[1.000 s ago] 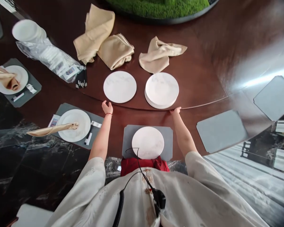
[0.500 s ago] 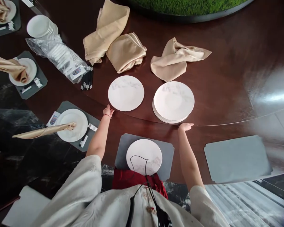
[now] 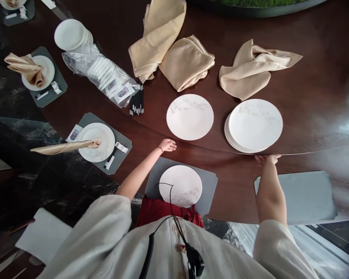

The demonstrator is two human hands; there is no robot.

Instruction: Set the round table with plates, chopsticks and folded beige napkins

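Observation:
My left hand point(image 3: 168, 145) is just off the near rim of the dark wooden turntable point(image 3: 209, 135), below a single white plate point(image 3: 190, 117). Its fingers are stretched forward and nothing is in them. At the turntable's edge rests my right hand point(image 3: 268, 159), thumb and fingers spread along the rim, fingertips partly hidden. A stack of white plates point(image 3: 254, 126) with faint marbling stands right above it. Between my arms, close to my body, one white plate point(image 3: 180, 186) lies on a grey placemat point(image 3: 208, 188).
Beige napkins point(image 3: 189, 62) lie on the turntable. To the left are a plastic bag of white items point(image 3: 104, 73), stacked small dishes point(image 3: 71, 35) and black sticks point(image 3: 137, 100). A set placemat point(image 3: 122, 155) is at left, a bare placemat point(image 3: 308, 193) at right.
The turntable has turned to the right, carrying plates, napkins and bag along. Both hands have moved right; the left has come away from the rim.

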